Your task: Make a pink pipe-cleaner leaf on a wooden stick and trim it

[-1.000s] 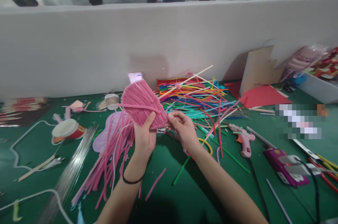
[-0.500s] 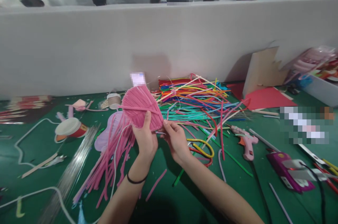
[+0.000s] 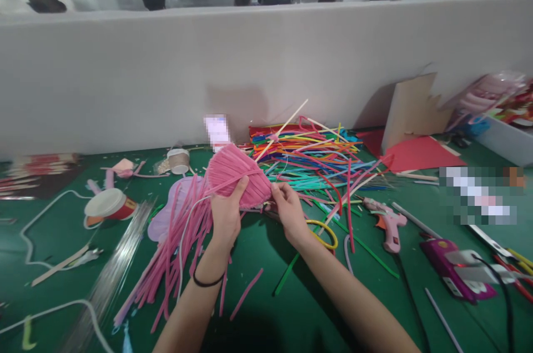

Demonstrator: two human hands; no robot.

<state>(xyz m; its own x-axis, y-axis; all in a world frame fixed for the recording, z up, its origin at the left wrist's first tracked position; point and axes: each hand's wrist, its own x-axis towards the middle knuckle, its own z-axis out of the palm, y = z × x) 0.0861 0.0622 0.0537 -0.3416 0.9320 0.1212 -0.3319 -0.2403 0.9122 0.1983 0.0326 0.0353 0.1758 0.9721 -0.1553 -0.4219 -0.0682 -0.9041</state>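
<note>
- We see a rounded, tapering panel of pink fuzzy strands (image 3: 222, 170) held up above the green table (image 3: 250, 253), in front of a heap of multicoloured fuzzy stems (image 3: 310, 156).
- Our left hand (image 3: 226, 217) grips the panel's lower edge, thumb flat on its face and fingers behind.
- Our right hand (image 3: 290, 214) pinches at the panel's right-hand corner between thumb and forefinger; whether a fine strand is caught there too, we cannot tell.
- One strand crosses the face diagonally, beside the left thumb. Should the thumb slide, we judge that this strand could be dragged out of line.
- A hard tug by the right hand could loosen the rows at the corner or bend the panel out of shape.
- A thin white cord (image 3: 180, 264) runs over loose pink fuzzy strands (image 3: 156, 275) beside the left wrist; a backward sweep of that arm might snag both.
- Yellow-handled scissors (image 3: 333, 235) lie partly hidden by the right forearm, which could knock them if lowered.
- The pink glue gun (image 3: 390, 225) points towards the stems; if hot, its nozzle could scorch any pushed against it.
</note>
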